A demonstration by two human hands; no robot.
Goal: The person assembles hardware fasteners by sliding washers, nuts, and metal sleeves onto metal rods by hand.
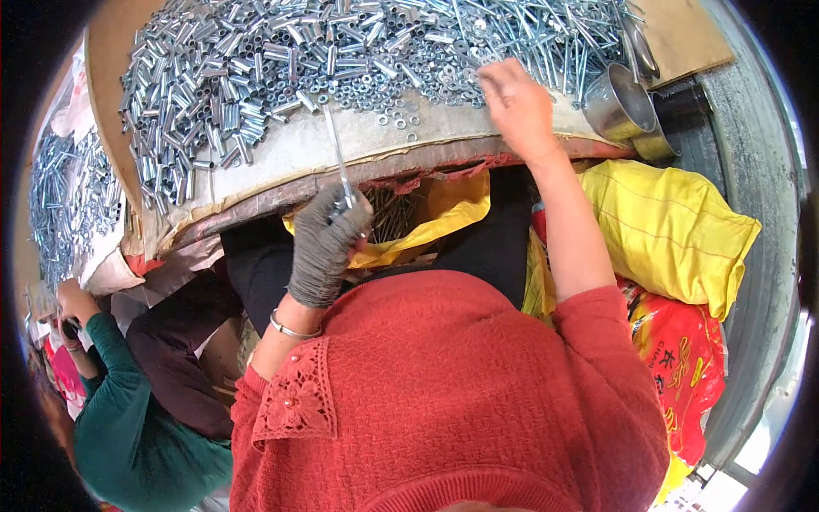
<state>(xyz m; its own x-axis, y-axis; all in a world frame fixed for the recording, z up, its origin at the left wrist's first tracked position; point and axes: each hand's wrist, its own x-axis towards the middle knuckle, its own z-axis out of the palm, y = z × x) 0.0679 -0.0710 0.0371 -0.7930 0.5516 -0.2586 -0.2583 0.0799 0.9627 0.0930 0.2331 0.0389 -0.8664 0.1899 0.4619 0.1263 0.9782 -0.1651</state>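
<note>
My left hand (333, 235), in a grey knit glove, is closed around a long thin metal bolt (338, 149). The bolt points up and away, over the front edge of the table, and the glove hides its lower end. Bare, my right hand (516, 107) reaches to the pile at the right, its fingers drawn together beside the small washers (409, 109) and long bolts (546, 43). Whatever its fingertips pinch is too small to make out. Short metal sleeves (230, 94) are heaped over the table's left and middle.
Below the table edge, an open yellow sack (461, 213) stands between my legs. Metal cups (618, 102) sit at the table's right end, above a full yellow sack (674, 226) and a red bag (682, 367). On the left, a person in green (149, 435) works at another heap of metal parts (72, 188).
</note>
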